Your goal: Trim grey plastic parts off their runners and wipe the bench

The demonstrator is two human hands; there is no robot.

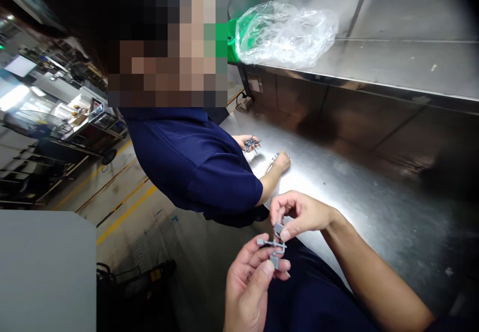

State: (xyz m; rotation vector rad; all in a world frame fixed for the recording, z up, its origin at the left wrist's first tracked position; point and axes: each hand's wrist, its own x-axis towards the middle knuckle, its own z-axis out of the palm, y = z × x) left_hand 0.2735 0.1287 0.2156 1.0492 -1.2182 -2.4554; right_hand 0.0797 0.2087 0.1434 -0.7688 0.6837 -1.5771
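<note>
My left hand (249,289) grips a small grey moulded plastic piece (275,246), a branched runner with square blocks on it, between thumb and fingers. My right hand (303,215) comes in from the right and pinches the upper block of that piece (278,229) between thumb and forefinger. Both hands are held above the edge of a stainless steel table (359,207). Beyond them, a co-worker's hand (243,141) holds a cluster of dark grey parts (251,144), and their other hand (282,161) rests near a slim pen-like tool (272,163).
A co-worker in a navy shirt (194,160) stands at the table's left. A crumpled clear plastic bag (286,35) and a green item (232,38) lie on a steel shelf (396,63) above. Yellow-lined floor (123,212), carts and a grey panel (45,272) lie left.
</note>
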